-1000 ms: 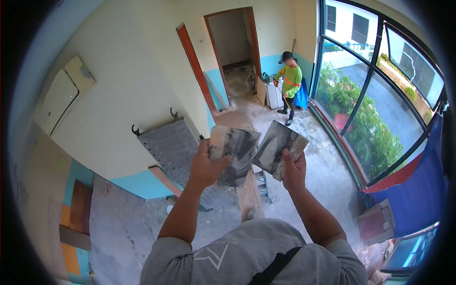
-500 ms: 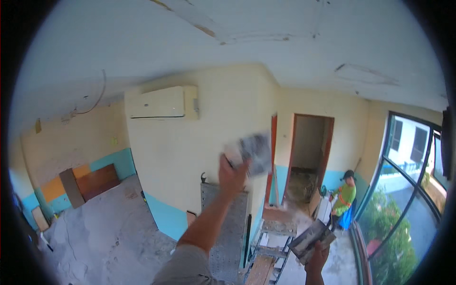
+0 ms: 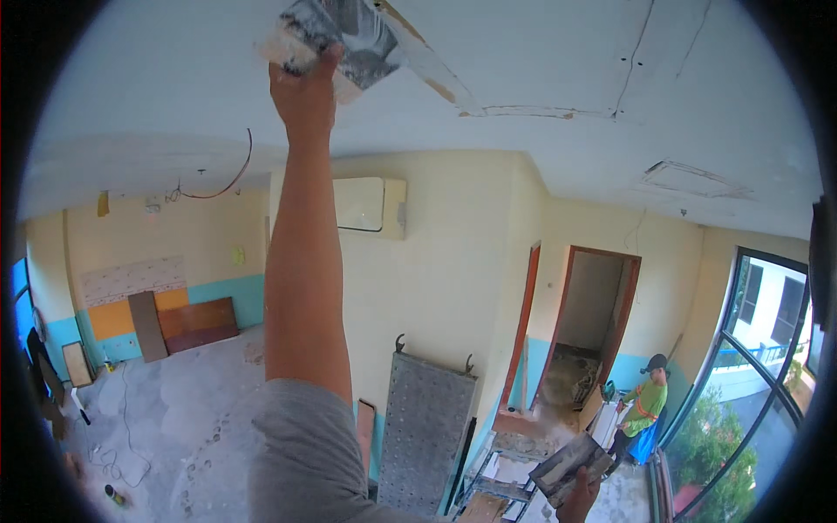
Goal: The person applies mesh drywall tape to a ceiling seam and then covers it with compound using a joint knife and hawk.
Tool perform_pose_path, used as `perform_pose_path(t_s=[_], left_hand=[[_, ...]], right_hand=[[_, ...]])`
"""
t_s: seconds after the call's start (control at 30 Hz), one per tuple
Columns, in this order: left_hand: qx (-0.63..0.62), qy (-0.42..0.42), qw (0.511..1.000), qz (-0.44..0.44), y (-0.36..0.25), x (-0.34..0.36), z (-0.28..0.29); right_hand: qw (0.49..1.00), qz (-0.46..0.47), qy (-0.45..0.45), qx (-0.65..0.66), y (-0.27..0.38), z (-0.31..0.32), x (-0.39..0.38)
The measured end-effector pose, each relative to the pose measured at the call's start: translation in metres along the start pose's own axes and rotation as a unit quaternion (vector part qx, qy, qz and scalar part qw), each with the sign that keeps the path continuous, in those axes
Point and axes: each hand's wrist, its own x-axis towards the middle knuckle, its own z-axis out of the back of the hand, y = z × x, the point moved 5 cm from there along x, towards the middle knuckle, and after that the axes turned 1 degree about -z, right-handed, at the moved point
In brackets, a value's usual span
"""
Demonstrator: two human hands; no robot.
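My left hand is raised at arm's length to the ceiling, fingers closed on a wide putty blade. The blade is flat, greyish and smeared with pale and dark patches, its edges blurred. It is close to the ceiling, left of a scraped seam; whether it touches cannot be told. Low on the right, my right hand grips a second rectangular putty blade, dull grey-brown with a stained face. My thumb lies over its lower edge, and the rest of the grip is partly hidden.
A perforated metal platform stands upright below me, beside scaffold-like steps. A person in a green shirt stands near the windows. An air conditioner hangs on the wall; a loose wire dangles from the ceiling.
My left hand has swung up and leftward with its putty blade, from in front of the wall to the ceiling. The view has tilted upward; my right hand still holds its blade low.
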Motion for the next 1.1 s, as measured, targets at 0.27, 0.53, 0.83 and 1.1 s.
perform_pose_path(t_s=[0.27, 0.53, 0.83, 1.1], left_hand=[[0.126, -0.033, 0.991, 0.005, 0.011, 0.040, 0.021], [0.273, -0.012, 0.957, -0.100, -0.016, -0.002, 0.009], [0.253, -0.058, 0.964, -0.054, -0.005, 0.017, 0.000], [0.056, -0.025, 0.997, 0.043, 0.079, -0.026, -0.007]], right_hand=[[0.998, 0.012, -0.003, 0.062, 0.003, -0.005, -0.010], [0.967, 0.010, 0.060, 0.246, -0.028, 0.026, -0.005], [0.997, 0.014, -0.074, 0.010, -0.055, 0.070, -0.011], [0.991, -0.044, -0.122, 0.023, -0.028, 0.077, -0.037]])
